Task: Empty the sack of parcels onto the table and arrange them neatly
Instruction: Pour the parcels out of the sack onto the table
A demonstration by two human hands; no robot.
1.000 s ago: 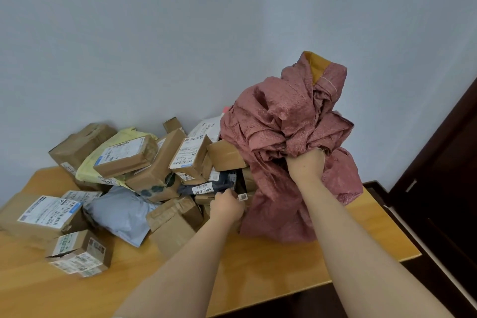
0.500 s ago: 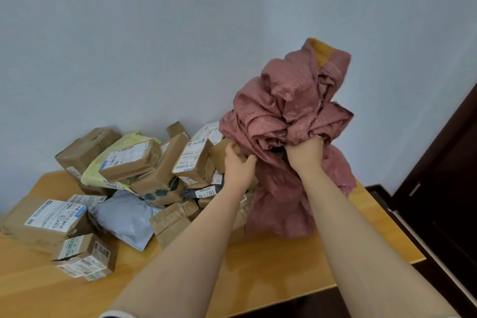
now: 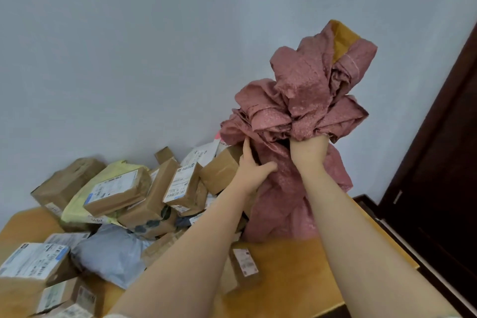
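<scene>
The sack (image 3: 296,100) is clenched in a bunch by the right hand (image 3: 308,152), and a lower fold is gripped by the left hand (image 3: 251,170), presumably so it is held upended and emptied. Parcels (image 3: 144,196) are heaped left of the sack, on the table (image 3: 296,266) beneath it.

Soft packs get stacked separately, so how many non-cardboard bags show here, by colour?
Pink sack: 1
Yellow mailer: 1
Grey mailer: 1
White mailer: 1
Dark mailer, mostly hidden: 1
Total: 5
</scene>
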